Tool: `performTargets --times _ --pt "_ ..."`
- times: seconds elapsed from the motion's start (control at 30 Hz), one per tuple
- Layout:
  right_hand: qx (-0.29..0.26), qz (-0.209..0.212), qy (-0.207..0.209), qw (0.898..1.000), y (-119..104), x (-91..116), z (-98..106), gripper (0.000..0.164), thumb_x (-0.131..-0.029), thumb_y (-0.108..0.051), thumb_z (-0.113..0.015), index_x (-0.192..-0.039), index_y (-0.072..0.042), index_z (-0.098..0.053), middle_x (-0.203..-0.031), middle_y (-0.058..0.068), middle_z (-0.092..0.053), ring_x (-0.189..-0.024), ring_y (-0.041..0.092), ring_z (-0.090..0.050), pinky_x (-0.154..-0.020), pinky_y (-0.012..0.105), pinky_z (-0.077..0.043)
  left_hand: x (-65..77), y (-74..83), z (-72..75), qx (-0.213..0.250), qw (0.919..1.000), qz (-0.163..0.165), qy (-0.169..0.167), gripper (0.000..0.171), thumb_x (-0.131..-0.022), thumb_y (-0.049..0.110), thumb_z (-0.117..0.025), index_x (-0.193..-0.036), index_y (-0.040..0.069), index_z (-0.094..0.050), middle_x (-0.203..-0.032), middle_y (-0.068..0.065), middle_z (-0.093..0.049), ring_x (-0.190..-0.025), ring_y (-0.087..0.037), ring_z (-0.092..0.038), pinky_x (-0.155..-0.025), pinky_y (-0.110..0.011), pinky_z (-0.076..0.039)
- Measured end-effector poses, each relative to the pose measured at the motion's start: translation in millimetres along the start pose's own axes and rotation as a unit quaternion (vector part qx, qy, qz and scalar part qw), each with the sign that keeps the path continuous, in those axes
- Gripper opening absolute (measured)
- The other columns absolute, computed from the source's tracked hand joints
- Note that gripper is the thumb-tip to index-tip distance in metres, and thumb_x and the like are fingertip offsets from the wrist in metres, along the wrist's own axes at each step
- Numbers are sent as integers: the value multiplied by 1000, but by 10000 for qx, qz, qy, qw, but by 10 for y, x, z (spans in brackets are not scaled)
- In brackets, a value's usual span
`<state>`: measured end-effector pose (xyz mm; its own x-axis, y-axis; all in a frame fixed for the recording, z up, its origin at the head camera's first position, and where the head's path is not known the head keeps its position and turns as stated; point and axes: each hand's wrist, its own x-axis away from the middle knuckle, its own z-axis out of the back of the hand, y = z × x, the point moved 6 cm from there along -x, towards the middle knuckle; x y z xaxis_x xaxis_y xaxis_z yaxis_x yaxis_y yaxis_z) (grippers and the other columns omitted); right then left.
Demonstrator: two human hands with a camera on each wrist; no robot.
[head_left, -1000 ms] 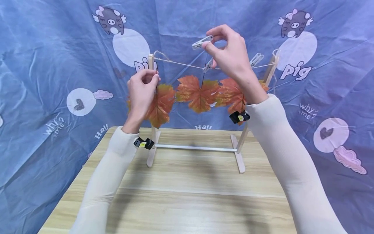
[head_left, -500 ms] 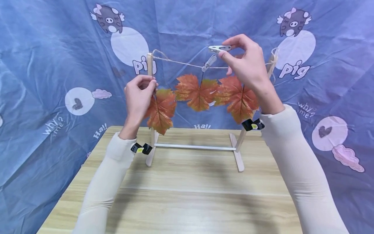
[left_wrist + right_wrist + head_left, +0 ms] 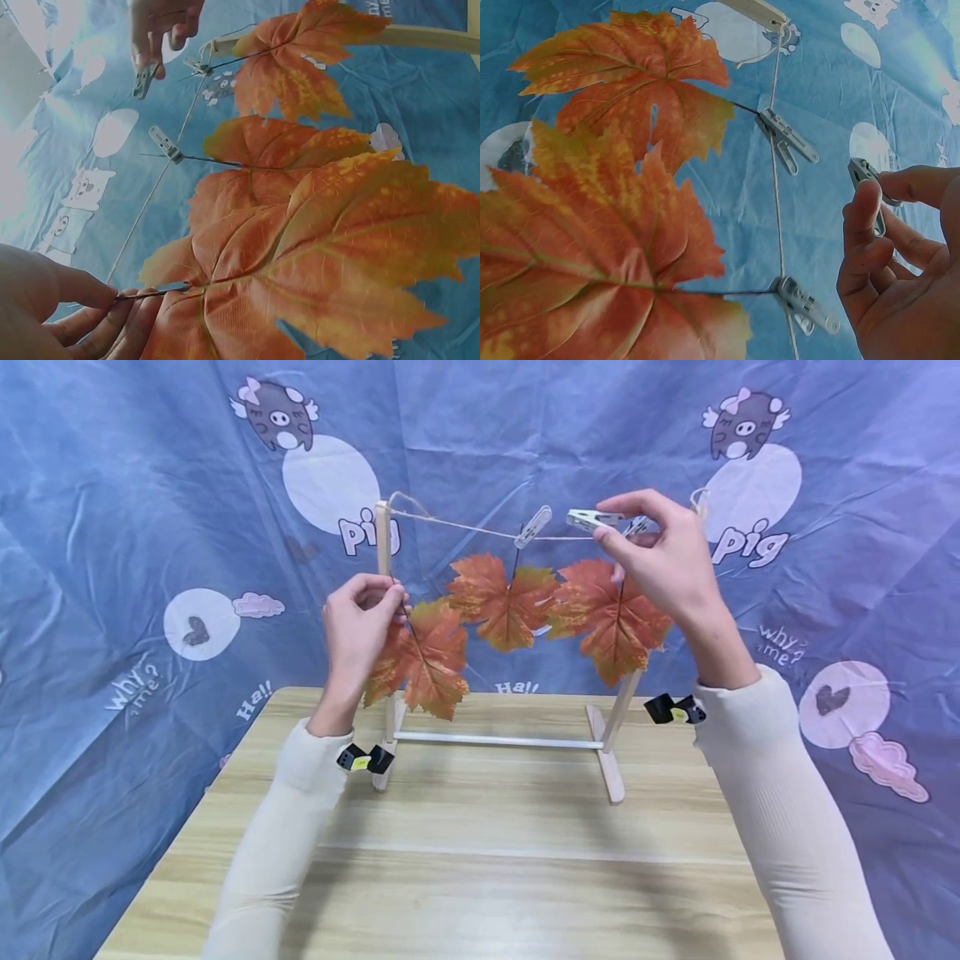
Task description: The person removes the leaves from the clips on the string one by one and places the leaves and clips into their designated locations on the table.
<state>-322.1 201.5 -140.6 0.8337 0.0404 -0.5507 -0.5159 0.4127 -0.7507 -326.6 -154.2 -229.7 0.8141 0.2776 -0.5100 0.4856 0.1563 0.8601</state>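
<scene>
Hanging aslant, the pinched leaf [image 3: 426,658] looks orange-green.

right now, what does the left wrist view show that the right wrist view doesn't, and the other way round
Only the left wrist view: the left hand's grip, the left leaf it pinches by the stem, and the right post.

Only the right wrist view: the top of the left post, with string looped at its tip.

Both: the right hand's grip holding a clothes peg, the middle leaf and right leaf, each pegged at the string, and the blue backdrop.
</scene>
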Motion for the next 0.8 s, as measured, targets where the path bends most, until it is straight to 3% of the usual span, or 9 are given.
performTargets --times 0.1,0.23,0.33,0.47,0.8 --pt "-15 -47 10 10000 64 61 33 35 -97 -18 -78 -131 -11 -72 -107 -8 -66 -49 7 -61 -37 19 -35 29 -55 -3 286 9995 143 -33 7 -98 5 -75 -99 -1 -75 -82 -8 -78 -65 -10 -74 -62 -23 -65" --pt "150 -65 32 9999 142 146 85 34 -96 -16 -80 -130 -13 -73 -90 -13 -73 -50 6 -63 -38 20 -35 72 -136 -14 624 9975 331 -81 4 -97 2 -74 -97 -1 -74 -82 -8 -77 -67 -12 -75 -65 -25 -66" --pt "408 -49 56 9991 205 224 141 35 -95 -14 -80 -130 -12 -74 -94 -16 -69 -56 4 -67 -44 16 -45 111 -208 -29 678 9967 424 -166 9 -97 1 -73 -101 -7 -72 -81 -8 -77 -67 -11 -76 -66 -25 -67" --pt "754 3 73 9971 294 322 218 38 -95 -13 -80 -132 -9 -73 -112 -12 -55 -65 -1 -67 -55 14 -56 167 -302 -44 663 9959 569 -235 16 -98 1 -72 -106 -13 -70 -81 -7 -77 -66 -10 -76 -67 -27 -68" --pt "836 -244 78 9962 626 550 389 38 -98 -15 -78 -134 -5 -71 -109 -11 -54 -68 -3 -69 -53 12 -53 328 -582 -52 1102 9868 1153 -294 12 -98 -2 -71 -104 -12 -68 -82 -11 -76 -67 -13 -77 -68 -28 -68"
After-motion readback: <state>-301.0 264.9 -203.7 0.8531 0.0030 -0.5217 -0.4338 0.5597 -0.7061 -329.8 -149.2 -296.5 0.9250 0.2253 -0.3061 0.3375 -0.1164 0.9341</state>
